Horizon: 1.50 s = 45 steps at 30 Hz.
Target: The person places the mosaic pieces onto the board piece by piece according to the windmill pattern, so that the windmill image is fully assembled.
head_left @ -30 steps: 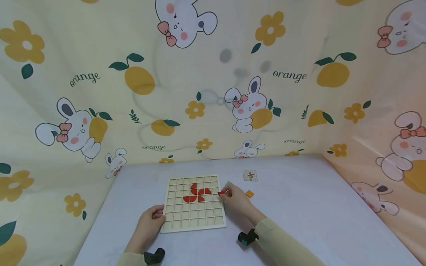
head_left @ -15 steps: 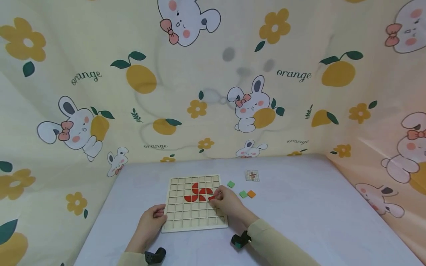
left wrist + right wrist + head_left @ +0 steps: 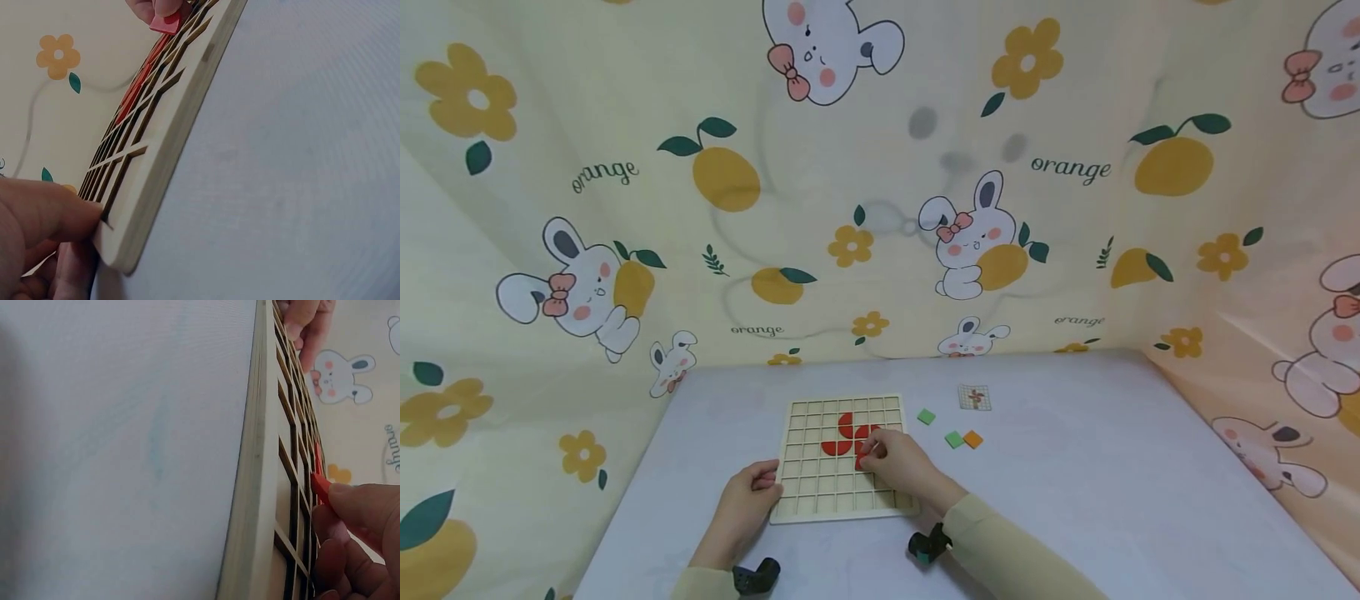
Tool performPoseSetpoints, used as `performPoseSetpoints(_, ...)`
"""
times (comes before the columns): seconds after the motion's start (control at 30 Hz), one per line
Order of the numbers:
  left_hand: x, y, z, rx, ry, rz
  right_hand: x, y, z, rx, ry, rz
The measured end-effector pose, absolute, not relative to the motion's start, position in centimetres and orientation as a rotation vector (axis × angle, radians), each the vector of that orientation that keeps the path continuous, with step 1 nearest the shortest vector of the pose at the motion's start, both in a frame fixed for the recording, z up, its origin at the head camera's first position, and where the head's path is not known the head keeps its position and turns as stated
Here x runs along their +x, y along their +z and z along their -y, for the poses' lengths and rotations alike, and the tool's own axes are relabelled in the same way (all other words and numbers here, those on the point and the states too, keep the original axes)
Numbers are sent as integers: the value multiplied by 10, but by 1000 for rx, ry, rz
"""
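A cream wooden grid board (image 3: 812, 492) lies on the table, with several red curved tiles (image 3: 836, 448) set in a pinwheel shape near its middle. My left hand (image 3: 745, 504) grips the board's left edge; its thumb (image 3: 56, 212) lies over the rim and the other fingers are curled at the side. My right hand (image 3: 898, 467) pinches a red tile (image 3: 166, 24) between thumb and finger, just below the other red tiles. From the head camera, that hand partly covers the held tile and the right side of the pattern. In the right wrist view the tile (image 3: 321, 487) is tilted, close over the cells.
Right of the board lie two green tiles (image 3: 927, 416) and an orange tile (image 3: 973, 439). Farther back is a small card (image 3: 975, 397) with a printed grid and pinwheel. A patterned cloth (image 3: 865, 167) hangs behind the table and along its sides.
My right hand has carried the red tile leftward from the board's right edge to below the pinwheel's middle. Both green tiles are now uncovered. My left hand keeps its hold on the board.
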<state>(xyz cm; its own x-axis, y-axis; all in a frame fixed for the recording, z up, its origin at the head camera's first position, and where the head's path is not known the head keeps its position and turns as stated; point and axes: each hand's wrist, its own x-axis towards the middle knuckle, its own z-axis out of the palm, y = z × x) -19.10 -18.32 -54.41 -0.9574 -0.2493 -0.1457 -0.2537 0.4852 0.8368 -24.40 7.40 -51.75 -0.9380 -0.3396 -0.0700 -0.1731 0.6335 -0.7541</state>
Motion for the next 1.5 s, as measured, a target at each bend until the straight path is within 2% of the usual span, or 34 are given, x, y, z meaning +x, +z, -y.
performPoseSetpoints(1.5,-188,-541,184,-425,1541,-2700,-237,-521,-67,-371,-1169,-2699)
